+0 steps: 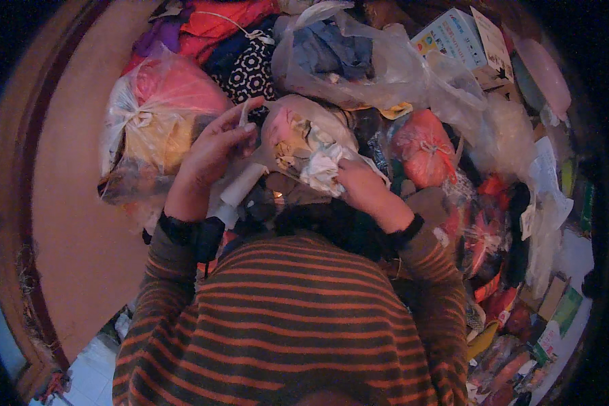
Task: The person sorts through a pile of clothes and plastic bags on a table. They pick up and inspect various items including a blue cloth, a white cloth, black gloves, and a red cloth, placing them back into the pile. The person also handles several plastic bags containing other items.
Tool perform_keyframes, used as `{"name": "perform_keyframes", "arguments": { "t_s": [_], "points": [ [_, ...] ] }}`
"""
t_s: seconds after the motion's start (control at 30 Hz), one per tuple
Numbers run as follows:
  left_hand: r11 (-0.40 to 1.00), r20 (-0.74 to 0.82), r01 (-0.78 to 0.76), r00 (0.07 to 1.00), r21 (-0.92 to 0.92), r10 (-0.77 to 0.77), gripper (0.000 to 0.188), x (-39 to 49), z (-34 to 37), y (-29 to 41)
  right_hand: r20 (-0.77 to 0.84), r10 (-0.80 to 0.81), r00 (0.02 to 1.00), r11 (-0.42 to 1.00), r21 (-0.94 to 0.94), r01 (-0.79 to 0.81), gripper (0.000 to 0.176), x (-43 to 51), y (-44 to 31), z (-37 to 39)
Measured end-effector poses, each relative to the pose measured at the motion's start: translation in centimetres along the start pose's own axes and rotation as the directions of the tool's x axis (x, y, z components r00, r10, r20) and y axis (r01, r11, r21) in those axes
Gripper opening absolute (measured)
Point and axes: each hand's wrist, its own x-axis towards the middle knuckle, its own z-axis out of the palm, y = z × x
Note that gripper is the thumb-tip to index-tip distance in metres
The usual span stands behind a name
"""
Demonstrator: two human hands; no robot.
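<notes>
In front of me lies a translucent plastic bag [332, 114] with crumpled, partly coloured contents. My right hand [360, 182] is at its near side, fingers closed on a crumpled white cloth or paper [322, 167] in the bag's mouth. To the left, my left hand [221, 144] is raised with thumb and forefinger around a thin strip of the bag's plastic. Below that hand a white roll or tube-like thing [243, 183] sticks out at a slant; what it is I cannot tell.
A knotted clear bag [152, 119] with pink and yellow contents sits at left. Behind lie patterned black-and-white fabric [251, 71] and an open bag of blue-grey cloth [330, 48]. A tied red bag [424, 149], a carton [459, 45] and heaped bags crowd the right.
</notes>
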Motion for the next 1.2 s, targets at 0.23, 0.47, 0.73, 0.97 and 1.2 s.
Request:
{"name": "perform_keyframes", "arguments": {
  "t_s": [0.23,0.47,0.73,0.97,1.2],
  "points": [
    [0.999,0.011,0.022,1.000,0.045,-0.022,0.055,0.2,1.3,-0.2,-0.082,0.328,0.941,0.943,0.095,-0.320,0.041,-3.4,0.7,-0.6],
    [0.995,0.056,0.054,0.997,0.088,-0.059,0.060,-0.5,1.8,0.0,-0.285,0.342,0.895,0.892,0.399,-0.214,0.038,-4.7,2.5,0.5],
    [1.000,0.245,0.019,0.969,0.015,-0.022,0.069,-0.1,2.0,-0.1,-0.201,0.306,0.930,0.946,0.169,-0.275,0.046,-3.4,0.4,-0.6],
    [1.000,0.369,0.014,0.929,-0.002,-0.013,0.072,0.5,2.6,-0.5,-0.057,0.290,0.955,0.940,0.204,-0.274,0.047,4.6,-3.2,-0.7],
    [0.995,0.206,0.047,0.977,0.085,-0.064,0.081,-0.7,1.9,-0.1,0.059,-0.159,0.986,0.905,0.407,0.121,0.045,4.7,-2.7,-0.6]
  ]
}}
